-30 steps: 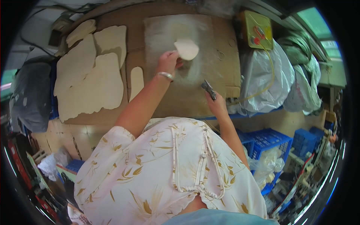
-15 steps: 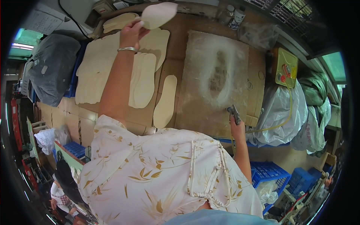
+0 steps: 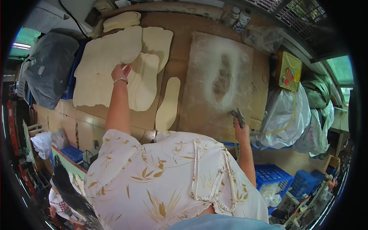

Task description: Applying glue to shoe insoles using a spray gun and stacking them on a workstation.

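Observation:
My left hand, a bracelet at its wrist, reaches over the piles of cream insole pieces. Its fingers are drawn together where the broad left pile meets a smaller fanned stack; whether they pinch an edge is hidden. My right hand grips a metal spray gun with a yellow hose, low over the right side of a board. White overspray on that board rings a darker sole-shaped patch. One single insole lies flat between the piles and the board.
Another insole stack sits at the far left. Bottles and a yellow can stand along the back and right. Plastic bags crowd the right edge, near the hose. A dark bag bulges at left; a blue crate stands below right.
My left hand has let go of the insole it held up at the far side and come back nearer, down to the piles. My right hand still holds the spray gun in nearly the same place.

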A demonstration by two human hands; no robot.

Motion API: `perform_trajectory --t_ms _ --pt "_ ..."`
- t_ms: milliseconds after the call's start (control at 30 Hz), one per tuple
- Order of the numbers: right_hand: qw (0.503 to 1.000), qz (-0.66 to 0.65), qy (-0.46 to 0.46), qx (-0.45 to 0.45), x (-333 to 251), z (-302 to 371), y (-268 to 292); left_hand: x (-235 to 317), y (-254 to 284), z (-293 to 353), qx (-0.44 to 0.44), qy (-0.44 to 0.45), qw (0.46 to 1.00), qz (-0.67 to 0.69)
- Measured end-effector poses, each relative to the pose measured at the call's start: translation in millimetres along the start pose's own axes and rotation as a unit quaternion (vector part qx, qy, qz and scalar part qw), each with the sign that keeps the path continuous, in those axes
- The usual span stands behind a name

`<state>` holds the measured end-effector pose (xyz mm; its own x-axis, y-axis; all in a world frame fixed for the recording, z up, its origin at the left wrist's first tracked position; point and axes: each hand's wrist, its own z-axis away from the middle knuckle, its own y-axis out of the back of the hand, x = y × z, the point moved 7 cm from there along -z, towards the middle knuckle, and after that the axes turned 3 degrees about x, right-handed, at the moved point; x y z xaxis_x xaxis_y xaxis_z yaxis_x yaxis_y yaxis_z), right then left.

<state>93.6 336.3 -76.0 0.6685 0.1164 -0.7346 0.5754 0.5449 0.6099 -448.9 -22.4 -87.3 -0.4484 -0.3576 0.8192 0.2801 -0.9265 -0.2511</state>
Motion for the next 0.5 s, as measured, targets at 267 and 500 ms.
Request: perform_trajectory --t_ms 267,500 --pt "1.000 0.019 0.011 -0.011 -9.7 -6.4 -2.0 -71.1 42.1 113.6 -0.084 -0.219 0.839 -0.491" --pt "0.999 0.028 -0.001 -0.043 3.8 -10.1 0.4 -157.6 105.5 215.0 -0.031 -0.143 0.703 -0.696"
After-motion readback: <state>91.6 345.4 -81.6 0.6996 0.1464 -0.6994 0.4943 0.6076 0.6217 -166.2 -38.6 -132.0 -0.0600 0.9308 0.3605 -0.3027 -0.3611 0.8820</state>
